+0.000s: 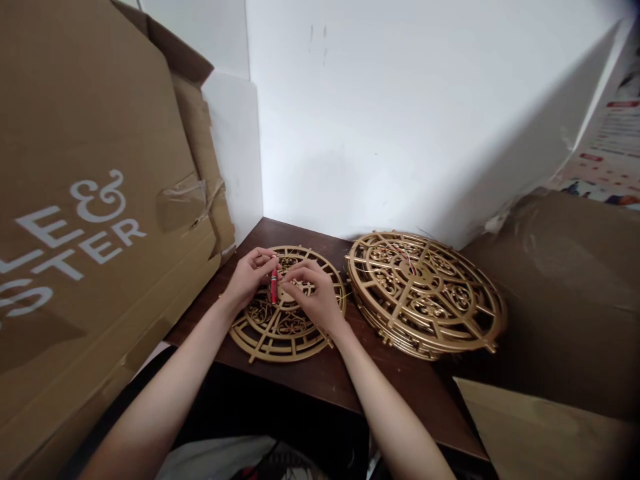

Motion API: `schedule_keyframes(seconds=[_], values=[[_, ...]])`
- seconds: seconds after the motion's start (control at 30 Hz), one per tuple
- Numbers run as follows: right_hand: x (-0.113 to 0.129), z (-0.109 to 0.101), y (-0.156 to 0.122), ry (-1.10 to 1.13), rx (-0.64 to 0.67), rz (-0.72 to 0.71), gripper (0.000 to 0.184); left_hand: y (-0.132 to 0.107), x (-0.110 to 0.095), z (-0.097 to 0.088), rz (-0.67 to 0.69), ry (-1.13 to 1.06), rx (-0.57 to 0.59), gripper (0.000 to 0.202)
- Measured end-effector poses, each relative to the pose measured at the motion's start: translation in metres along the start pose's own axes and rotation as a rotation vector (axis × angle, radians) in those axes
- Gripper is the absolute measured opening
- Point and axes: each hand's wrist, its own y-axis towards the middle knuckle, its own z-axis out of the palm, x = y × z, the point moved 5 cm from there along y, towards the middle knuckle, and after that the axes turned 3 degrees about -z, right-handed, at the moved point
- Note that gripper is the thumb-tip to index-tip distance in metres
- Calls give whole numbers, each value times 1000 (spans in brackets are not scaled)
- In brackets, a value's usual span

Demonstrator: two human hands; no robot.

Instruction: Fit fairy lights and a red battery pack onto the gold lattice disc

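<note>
Left hand (247, 277) and right hand (313, 297) pinch small red cylinder (273, 287) over hub of gold filigree disc (285, 327) on dark table (320, 373). Disc likely light, brittle: grip rim. Beyond: stack of matching discs (425, 293).

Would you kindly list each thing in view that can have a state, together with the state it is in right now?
Left hand: fingers pinching the top of a small red cylinder.
Right hand: fingers touching the cylinder, palm resting on the disc.
Small red cylinder: upright, over the disc's centre.
Gold filigree disc: flat on the table, single.
Gold disc stack: piled, tilted slightly.
Cardboard box: flap open, leaning alongside the table.
Dark wooden table: bearing both.
</note>
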Motion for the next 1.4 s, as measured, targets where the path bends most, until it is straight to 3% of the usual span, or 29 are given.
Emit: schedule_keyframes(seconds=[0.13,0.3,0.47,0.67,0.87,1.4], values=[[-8,-5,2,232,11,151,8,0,-1,-2,-9,-29,-11,40],[-25,-10,1,504,-64,376,18,2,0,-9,-32,-125,-57,40],[-32,-6,1,634,-37,482,18,5,2,-14,-51,-159,-107,41],[-36,7,-4,399,242,521,14,8,3,-12,-80,-145,-125,42],[-32,18,-9,234,393,485,7,9,2,-11,-118,-144,-125,40],[-36,22,-13,92,314,455,7,10,3,-12,-127,-128,-41,38]])
